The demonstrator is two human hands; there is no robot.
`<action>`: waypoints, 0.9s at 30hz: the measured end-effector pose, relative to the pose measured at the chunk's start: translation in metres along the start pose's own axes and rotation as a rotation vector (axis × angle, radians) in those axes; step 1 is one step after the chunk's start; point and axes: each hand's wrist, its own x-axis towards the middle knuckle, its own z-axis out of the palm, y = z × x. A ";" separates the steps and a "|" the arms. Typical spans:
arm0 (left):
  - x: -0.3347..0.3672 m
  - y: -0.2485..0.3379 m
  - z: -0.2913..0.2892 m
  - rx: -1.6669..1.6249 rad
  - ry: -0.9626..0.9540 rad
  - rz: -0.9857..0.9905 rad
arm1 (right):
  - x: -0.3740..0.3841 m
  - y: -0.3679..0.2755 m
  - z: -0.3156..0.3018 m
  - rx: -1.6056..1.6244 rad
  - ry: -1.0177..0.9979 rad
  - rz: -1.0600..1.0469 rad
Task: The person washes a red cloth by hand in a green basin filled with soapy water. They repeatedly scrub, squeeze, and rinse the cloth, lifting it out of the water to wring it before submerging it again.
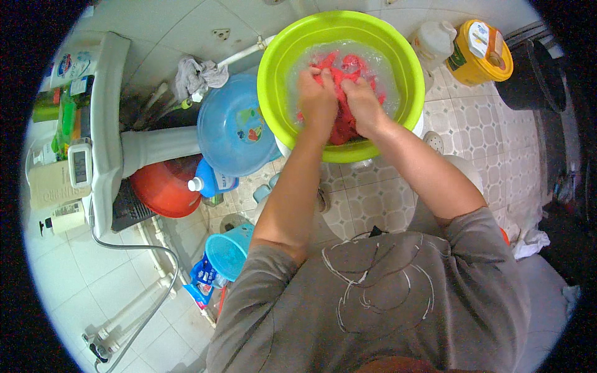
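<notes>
A lime-green plastic basin (pixel 278 115) stands in front of me with cloudy, sudsy water (pixel 388 74) in it. Soaking in the water is a bunched red cloth (pixel 344 127), wet and crumpled. My left hand (pixel 317 96) is closed on the cloth from its left side, fingers curled into the fabric. From the right, my right hand (pixel 362 105) grips the same cloth close by, its thumb along the top. The fingertips of both hands are partly hidden in the folds. Both forearms reach over the basin's near rim.
Left of the basin, a clear blue basin (pixel 217 133) leans near a white pedestal sink (pixel 107 124), with a red basin (pixel 165 196) and blue bottle (pixel 214 179) below. To the right stand a whitish jug (pixel 433 45), a yellow bucket (pixel 479 68) and a black bin (pixel 528 81).
</notes>
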 end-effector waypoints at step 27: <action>0.021 0.023 -0.044 -0.796 -0.028 -0.085 | -0.006 -0.083 -0.011 -0.146 -0.092 -0.118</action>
